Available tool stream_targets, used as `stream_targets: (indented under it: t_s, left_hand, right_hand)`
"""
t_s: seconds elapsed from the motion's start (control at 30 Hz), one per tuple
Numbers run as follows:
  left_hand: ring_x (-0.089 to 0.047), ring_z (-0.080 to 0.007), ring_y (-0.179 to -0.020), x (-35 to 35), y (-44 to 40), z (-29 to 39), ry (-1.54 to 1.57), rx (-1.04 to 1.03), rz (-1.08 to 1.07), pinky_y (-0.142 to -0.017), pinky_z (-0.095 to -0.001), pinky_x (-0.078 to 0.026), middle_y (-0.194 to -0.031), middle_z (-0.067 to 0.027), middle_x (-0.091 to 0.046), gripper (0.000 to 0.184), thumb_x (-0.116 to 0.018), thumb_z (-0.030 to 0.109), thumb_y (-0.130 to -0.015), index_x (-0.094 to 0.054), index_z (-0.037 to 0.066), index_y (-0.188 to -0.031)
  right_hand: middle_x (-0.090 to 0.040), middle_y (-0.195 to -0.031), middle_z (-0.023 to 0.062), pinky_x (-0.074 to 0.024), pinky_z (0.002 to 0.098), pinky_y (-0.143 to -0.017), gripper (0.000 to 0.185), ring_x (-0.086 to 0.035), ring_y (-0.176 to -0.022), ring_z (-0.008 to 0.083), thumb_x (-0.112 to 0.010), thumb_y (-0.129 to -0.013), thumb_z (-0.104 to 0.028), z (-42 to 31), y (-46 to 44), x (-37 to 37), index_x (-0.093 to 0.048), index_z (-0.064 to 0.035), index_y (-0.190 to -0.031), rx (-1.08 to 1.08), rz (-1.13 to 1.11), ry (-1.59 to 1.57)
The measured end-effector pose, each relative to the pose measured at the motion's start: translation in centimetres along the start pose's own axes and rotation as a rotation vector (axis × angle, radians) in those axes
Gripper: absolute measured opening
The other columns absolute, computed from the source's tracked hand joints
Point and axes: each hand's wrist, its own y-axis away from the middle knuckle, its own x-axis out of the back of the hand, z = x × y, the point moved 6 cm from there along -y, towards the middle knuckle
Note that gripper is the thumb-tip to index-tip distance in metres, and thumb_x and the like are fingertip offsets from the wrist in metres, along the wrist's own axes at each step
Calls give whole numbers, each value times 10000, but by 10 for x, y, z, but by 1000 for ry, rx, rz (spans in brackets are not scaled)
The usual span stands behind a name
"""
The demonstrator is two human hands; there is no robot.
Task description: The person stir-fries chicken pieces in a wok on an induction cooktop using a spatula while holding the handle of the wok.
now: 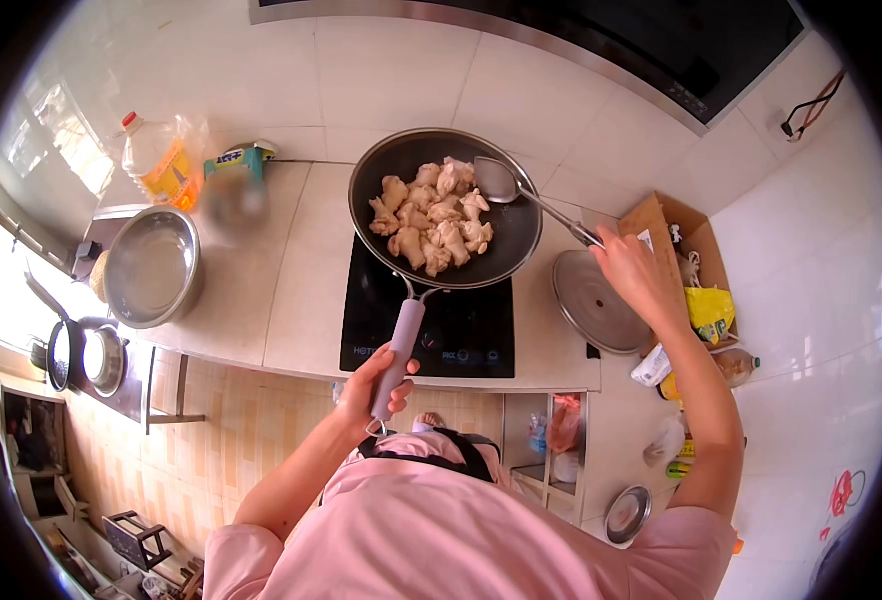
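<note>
My left hand (379,385) is wrapped around the pale purple handle of a dark wok (373,158), which sits over a black induction cooktop (431,340). Pale chicken pieces (423,215) lie spread across the bottom of the wok. In my right hand (623,258) is the end of a metal spatula (499,180); its blade rests inside the wok at the right, beside the chicken. A round grey lid (601,305) lies on the counter below my right hand, partly covered by my forearm.
A steel bowl (153,268) stands at the left of the counter, near an oil bottle (161,165) and a green package (241,165). At the right is a cardboard box (651,222) holding a yellow bag (709,308). A range hood (561,40) hangs above.
</note>
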Motion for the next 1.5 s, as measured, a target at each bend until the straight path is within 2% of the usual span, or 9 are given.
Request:
stream_targets:
  t_s: [0.07,0.17,0.27,0.57,0.67,0.97,1.07,1.27,1.5]
  left_hand:
    - [-419,-101,-546,3,-1,-1,4,-6,1,-407,-188,-351,-899,-72,-492,313,-478,243,-918,-344,148,-1185]
    - [-420,-100,-546,1,-1,-1,2,-6,-9,-407,-187,-352,-897,-72,-492,285,-472,244,-922,-352,146,-1161]
    - [-421,-100,-545,0,-1,0,0,-1,-8,-407,-188,-354,-894,-72,-491,258,-463,241,-927,-357,145,-1142]
    - [-425,-103,-549,-1,-1,0,21,6,-11,-406,-191,-360,-893,-75,-490,221,-447,235,-935,-368,144,-1120]
    - [-426,-104,-550,1,0,-2,17,12,-2,-405,-191,-362,-891,-77,-490,220,-448,235,-935,-367,146,-1119]
    - [-417,-97,-535,-1,0,-1,4,5,20,-379,-184,-373,-891,-79,-475,226,-437,245,-942,-359,130,-1120]
    - [-414,-94,-529,-3,0,-1,-3,3,25,-370,-183,-380,-891,-80,-469,231,-428,252,-948,-355,120,-1123]
    - [-429,-103,-548,1,-1,-1,12,12,-2,-401,-194,-364,-892,-75,-489,221,-449,237,-933,-372,140,-1115]
    - [-432,-103,-550,2,-1,-2,31,16,-3,-402,-189,-365,-895,-78,-491,237,-451,235,-934,-360,142,-1132]
  right_hand:
    - [-595,-625,208,-464,381,-488,220,-608,-551,273,-555,-871,-183,19,4,-26,-568,34,-904,-25,-80,-202]
    - [-591,-633,130,-416,269,-420,242,-554,-508,133,-518,-908,-201,28,10,-50,-550,22,-821,-414,-468,-600]
    - [-547,-661,59,-350,196,-387,262,-458,-491,49,-482,-938,-226,28,17,-83,-550,9,-845,-528,-563,-1052]
    - [-488,-684,35,-292,156,-375,244,-397,-488,17,-483,-942,-224,25,50,-109,-541,8,-990,-747,-601,-1823]
    - [-499,-688,49,-286,157,-373,233,-398,-479,22,-480,-943,-232,28,51,-112,-534,-6,-949,-757,-541,-1781]
    - [-523,-584,8,-323,201,-379,245,-433,-468,32,-478,-936,-231,40,42,-81,-525,-47,-782,-559,-333,-1135]
    - [-531,-563,34,-356,248,-407,212,-476,-467,74,-505,-914,-221,33,36,-55,-530,-34,-817,-494,-263,-855]
    - [-568,-624,181,-436,430,-563,180,-576,-582,339,-568,-860,-179,5,28,-17,-521,-10,-897,-47,80,-270]
    - [-570,-642,219,-440,457,-564,218,-573,-639,399,-573,-854,-125,-4,26,-31,-514,14,-1012,27,-47,-72]
